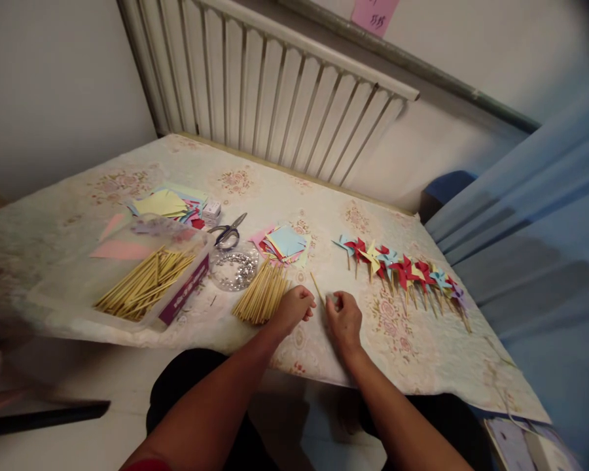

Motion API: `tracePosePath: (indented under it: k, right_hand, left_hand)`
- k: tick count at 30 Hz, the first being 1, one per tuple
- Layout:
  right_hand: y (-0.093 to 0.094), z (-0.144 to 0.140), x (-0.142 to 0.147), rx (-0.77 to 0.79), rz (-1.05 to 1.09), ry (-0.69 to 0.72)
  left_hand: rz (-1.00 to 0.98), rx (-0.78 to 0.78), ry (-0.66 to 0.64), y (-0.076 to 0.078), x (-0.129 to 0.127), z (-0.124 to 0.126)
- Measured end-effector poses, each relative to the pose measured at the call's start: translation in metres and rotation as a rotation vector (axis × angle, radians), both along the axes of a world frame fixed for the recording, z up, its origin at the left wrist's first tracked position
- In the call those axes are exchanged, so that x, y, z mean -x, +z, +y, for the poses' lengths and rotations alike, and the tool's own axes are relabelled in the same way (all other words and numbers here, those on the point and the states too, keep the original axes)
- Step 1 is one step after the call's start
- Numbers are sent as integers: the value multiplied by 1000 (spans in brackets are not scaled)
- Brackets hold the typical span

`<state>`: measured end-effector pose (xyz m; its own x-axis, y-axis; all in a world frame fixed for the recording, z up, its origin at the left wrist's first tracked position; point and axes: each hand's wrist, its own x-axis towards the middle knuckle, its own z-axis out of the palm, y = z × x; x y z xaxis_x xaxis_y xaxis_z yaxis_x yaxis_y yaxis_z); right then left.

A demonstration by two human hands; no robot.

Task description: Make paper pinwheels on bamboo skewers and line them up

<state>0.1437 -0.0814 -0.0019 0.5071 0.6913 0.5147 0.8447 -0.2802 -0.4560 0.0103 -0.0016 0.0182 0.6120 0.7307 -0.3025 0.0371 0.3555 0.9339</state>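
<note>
Over the patterned tablecloth, my left hand (297, 305) is closed, thumb against fingers; whatever is in its pinch is too small to make out. My right hand (344, 319) is curled to its right, with a thin wooden stick (317, 288) slanting up and left from its fingertips. A bundle of wooden sticks (261, 293) lies just left of my left hand. Beyond it is a stack of cut paper squares (288, 242), a light blue one on top. A round clear dish (234, 271) of small shiny metal pieces stands by the bundle.
A row of finished paper pinwheels (405, 269) lies at right. On the left is a clear plastic box (164, 317) of sticks, with scissors (228, 233), a small white box (211, 210) and yellow paper (161, 204) behind. A radiator (275, 98) and blue curtain (535, 216) border the table.
</note>
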Motion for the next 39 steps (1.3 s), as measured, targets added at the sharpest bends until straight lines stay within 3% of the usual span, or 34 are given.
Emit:
tracePosePath:
  k: [7, 14, 20, 27, 39]
  right_hand:
    - [39, 84, -10, 44, -166, 371]
    - [42, 151, -5, 206, -263, 667]
    - [32, 178, -7, 294, -262, 715]
    - [22, 184, -10, 330, -233, 680]
    - [37, 186, -10, 418, -78, 636]
  left_hand:
    - [-13, 11, 16, 5, 2, 4]
    - [7, 13, 5, -1, 3, 9]
    - [-5, 10, 27, -4, 3, 10]
    - [5, 15, 25, -11, 1, 12]
    - [5, 13, 32, -10, 1, 12]
